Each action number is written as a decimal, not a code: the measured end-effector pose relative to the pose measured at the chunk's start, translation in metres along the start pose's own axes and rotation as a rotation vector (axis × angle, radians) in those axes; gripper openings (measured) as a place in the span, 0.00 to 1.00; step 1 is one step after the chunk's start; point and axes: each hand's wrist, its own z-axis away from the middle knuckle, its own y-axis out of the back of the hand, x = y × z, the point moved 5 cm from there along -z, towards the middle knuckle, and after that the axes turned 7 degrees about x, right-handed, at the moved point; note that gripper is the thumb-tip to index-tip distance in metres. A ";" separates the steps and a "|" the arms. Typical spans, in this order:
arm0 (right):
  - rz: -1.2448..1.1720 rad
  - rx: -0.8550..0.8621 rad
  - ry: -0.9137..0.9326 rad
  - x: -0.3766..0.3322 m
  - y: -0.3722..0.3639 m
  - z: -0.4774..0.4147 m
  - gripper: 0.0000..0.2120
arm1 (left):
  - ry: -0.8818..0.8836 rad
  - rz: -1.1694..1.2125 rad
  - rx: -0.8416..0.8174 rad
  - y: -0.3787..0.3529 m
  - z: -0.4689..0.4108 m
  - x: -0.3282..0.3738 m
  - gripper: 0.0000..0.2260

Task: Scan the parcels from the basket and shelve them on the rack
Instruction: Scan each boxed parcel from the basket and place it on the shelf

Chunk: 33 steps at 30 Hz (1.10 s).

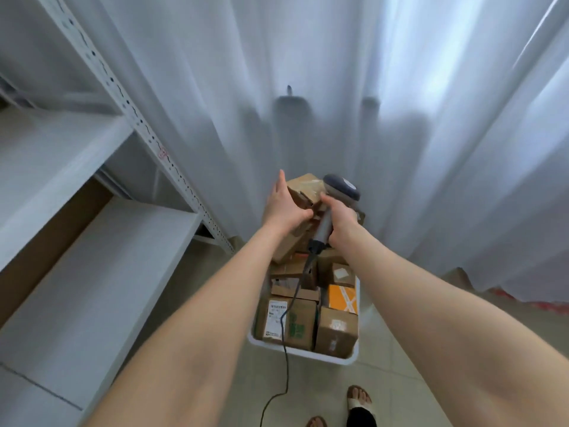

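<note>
Head, left hand clasps parcel, right hand scanner

We look through one wide-angle camera worn on our head, tilted forward and down, close above the basket on the floor, with the rack left of the basket and the curtain behind it.

Left forearm: bare along all that shows.
Right forearm: bare likewise.
Hands: left hand and right hand ungloved.
Right foot: open-toed sandal with a broad pale strap.
Black cloth: lies just behind that strap.
Left foot: toes only, at the bottom edge.
</note>
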 end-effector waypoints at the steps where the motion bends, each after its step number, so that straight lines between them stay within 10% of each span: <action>1: -0.016 -0.010 0.013 -0.008 -0.003 0.009 0.28 | -0.023 -0.009 0.010 0.011 0.001 0.011 0.51; 5: -0.073 -0.045 0.053 -0.026 -0.009 0.040 0.22 | -0.086 0.006 0.010 0.045 0.005 0.043 0.49; 10: -0.098 -0.090 0.053 -0.039 -0.007 0.069 0.15 | -0.001 0.265 0.073 0.080 0.013 0.071 0.15; 14: -0.077 -0.113 0.063 -0.047 0.001 0.085 0.16 | 0.183 0.407 0.127 0.096 0.018 0.068 0.07; 21: -0.129 -0.241 0.045 -0.063 0.018 0.100 0.18 | 0.449 0.502 -0.167 0.101 0.041 0.061 0.40; 33: -0.072 -0.230 0.145 -0.082 0.024 0.106 0.12 | 0.515 0.978 -0.421 0.088 0.069 0.078 0.27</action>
